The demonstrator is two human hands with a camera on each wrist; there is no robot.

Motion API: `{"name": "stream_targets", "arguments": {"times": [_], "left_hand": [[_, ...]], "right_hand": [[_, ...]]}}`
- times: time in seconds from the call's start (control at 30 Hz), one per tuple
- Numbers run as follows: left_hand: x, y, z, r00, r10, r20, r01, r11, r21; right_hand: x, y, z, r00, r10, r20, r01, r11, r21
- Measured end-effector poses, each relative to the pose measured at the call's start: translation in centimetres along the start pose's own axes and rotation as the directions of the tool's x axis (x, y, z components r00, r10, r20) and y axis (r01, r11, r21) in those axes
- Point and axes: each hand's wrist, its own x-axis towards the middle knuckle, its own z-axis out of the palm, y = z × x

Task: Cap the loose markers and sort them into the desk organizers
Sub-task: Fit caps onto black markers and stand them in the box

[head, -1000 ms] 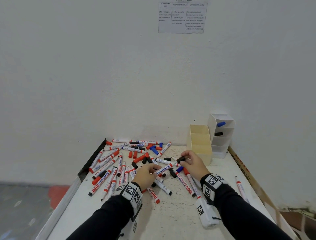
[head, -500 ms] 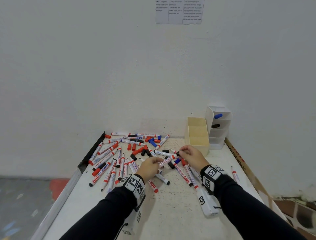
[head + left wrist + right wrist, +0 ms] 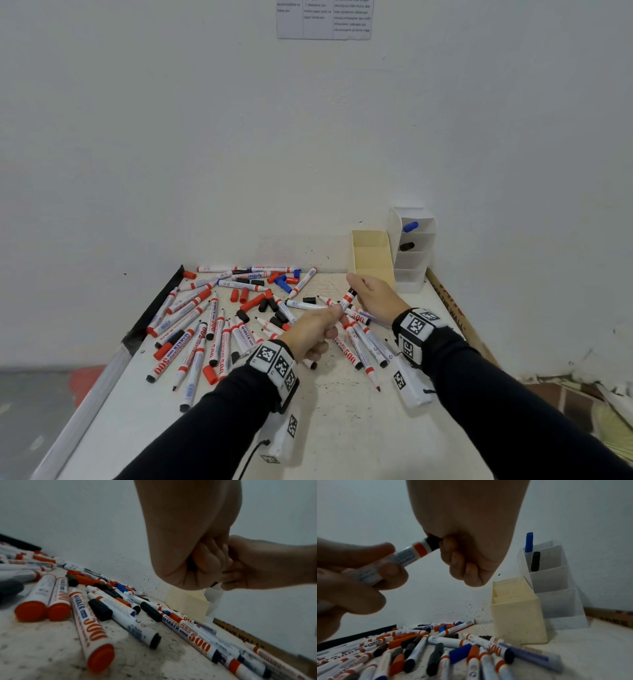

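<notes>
A white marker [image 3: 406, 555] with an orange band is held above the table [image 3: 342, 428], its barrel gripped in the curled fingers of the left hand [image 3: 310, 330], while the black cap [image 3: 433, 542] on its end is pinched by the curled fingers of the right hand [image 3: 375, 296]. Loose markers and caps [image 3: 219, 322] are scattered beneath. Behind, a cream organizer [image 3: 371, 253] and a white tiered organizer [image 3: 416, 270] are set side by side against the wall, one blue marker [image 3: 410, 226] and one black marker [image 3: 407, 246] being lodged in the white one's upper compartments.

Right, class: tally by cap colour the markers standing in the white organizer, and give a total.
blue-capped marker: 1
black-capped marker: 1
Total in the white organizer: 2
</notes>
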Motion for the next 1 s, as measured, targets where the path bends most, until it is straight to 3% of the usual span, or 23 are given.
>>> {"name": "stream_targets", "arguments": {"times": [0.13,0.2,0.27,0.33,0.43,0.5,0.67,0.87,0.93,1.0], "left_hand": [[2.1,0.6,1.1,0.988,-0.023,-0.154,0.038,0.995,0.097],[3.2,0.4,1.2,0.961,-0.051,-0.271,0.104,0.978,0.183],[3.9,-0.2,1.2,0.94,-0.113,-0.322,0.208,0.938,0.279],[4.5,-0.9,1.2,0.95,-0.14,-0.278,0.257,0.856,0.449],[5.5,-1.7,1.2,0.981,-0.094,-0.169,0.185,0.713,0.676],[6.1,-1.9,1.1,0.986,-0.053,-0.161,0.156,0.653,0.741],[6.8,-2.3,0.0,0.983,0.015,-0.182,0.127,0.663,0.738],[5.6,-1.3,-3.0,0.968,0.165,-0.191,-0.004,0.766,0.643],[5.3,-1.1,-3.9,0.952,0.229,-0.203,-0.058,0.785,0.616],[5.1,-1.1,-4.9,0.933,0.289,-0.213,-0.112,0.799,0.591]], "right_hand": [[1.1,0.4,-2.3,0.999,-0.051,-0.017,0.05,0.998,-0.047],[2.2,0.4,-3.6,0.985,-0.053,-0.162,0.055,0.998,0.008],[3.5,0.3,-5.0,0.937,-0.057,-0.344,0.072,0.997,0.03],[4.7,0.0,-6.4,0.887,-0.088,-0.452,0.104,0.995,0.01],[6.5,0.2,-7.5,0.856,-0.163,-0.491,0.136,0.987,-0.091],[7.5,0.5,-7.5,0.848,-0.189,-0.496,0.12,0.978,-0.169],[9.3,1.5,-5.9,0.808,-0.18,-0.56,0.13,0.983,-0.129],[10.1,0.7,-4.6,0.745,-0.268,-0.611,0.191,0.963,-0.189],[10.7,0.9,-4.2,0.767,-0.249,-0.591,0.176,0.968,-0.18],[11.2,1.3,-3.9,0.821,-0.194,-0.537,0.126,0.979,-0.16]]}}
